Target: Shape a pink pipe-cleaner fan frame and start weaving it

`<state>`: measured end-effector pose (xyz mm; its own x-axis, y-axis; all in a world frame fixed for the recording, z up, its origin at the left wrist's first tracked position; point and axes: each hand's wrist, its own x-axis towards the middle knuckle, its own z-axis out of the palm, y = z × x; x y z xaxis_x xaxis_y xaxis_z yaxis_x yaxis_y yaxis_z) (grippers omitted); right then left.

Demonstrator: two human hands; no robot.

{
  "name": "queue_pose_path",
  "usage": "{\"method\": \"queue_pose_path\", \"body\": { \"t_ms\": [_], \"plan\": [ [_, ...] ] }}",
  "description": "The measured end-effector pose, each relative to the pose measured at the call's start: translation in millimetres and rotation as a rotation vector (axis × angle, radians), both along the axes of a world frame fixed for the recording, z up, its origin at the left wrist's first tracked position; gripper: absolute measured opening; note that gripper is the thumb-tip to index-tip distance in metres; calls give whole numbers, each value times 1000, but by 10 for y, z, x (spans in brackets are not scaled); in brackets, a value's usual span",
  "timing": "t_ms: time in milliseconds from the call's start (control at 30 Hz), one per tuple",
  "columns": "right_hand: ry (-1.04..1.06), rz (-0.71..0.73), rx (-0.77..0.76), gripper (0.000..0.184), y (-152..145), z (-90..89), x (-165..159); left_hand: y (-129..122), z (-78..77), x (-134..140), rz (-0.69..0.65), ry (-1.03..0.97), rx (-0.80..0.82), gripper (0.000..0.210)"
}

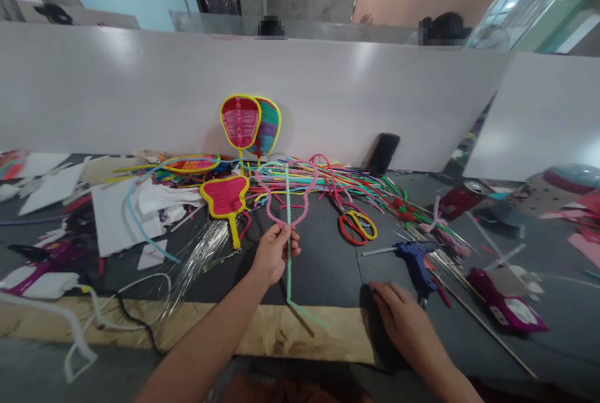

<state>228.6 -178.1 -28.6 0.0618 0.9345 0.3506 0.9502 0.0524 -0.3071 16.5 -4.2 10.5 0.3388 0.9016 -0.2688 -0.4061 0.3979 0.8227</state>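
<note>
My left hand (276,252) is closed over the middle of the table, pinching a pink twisted pipe cleaner frame (307,206) shaped like a fan outline. A mint green pipe cleaner (289,272) runs upright through the frame and the fingers, its lower end bent off to the right. At the table's front right lies my right hand (403,312), fingers stretched out and holding nothing, close to a blue glue gun (417,265). Scissors with red and yellow handles (359,228) lie beyond it. Left of the frame is a finished pink fan with yellow edging (225,197).
Two more yellow-edged fans (240,122) lean on the white partition (140,90). Loose pipe cleaners (347,184) pile along its foot, with a phone (384,153) and a red can (464,198) to the right. White paper scraps (124,218) and silvery strands (199,259) lie left.
</note>
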Motion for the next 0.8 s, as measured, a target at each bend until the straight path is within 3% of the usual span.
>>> {"method": "queue_pose_path", "body": {
  "t_ms": [67, 233, 300, 400, 533, 600, 700, 800],
  "plan": [
    [-22, -52, 26, 24, -45, -88, 136, 1, -7, -1, -4, -7, -3, 26],
    [-115, -32, -20, 32, -74, -174, 505, 5, -27, -3, 12, -28, -13, 22],
    [-138, -23, -43, 34, -45, -100, 619, 0, -31, -1, 14, -35, -6, 23],
    [-90, -13, -45, 25, 90, 175, 593, -15, -35, 6, -14, -50, 10, 25],
    [347, 19, -3, 21, 495, 592, 93, -33, -28, 6, -67, -65, 10, 25],
    [672, 85, -100, 25, 764, 674, -235, -40, -10, 0, -90, -73, 6, 24],
    [1216, 122, -198, 32, 1127, 603, -617, -61, 24, -4, -132, -84, -12, 22],
    [1532, 170, -194, 29, 1318, 417, -793, -99, 29, 9, -176, -82, -20, 23]
  ]
}}
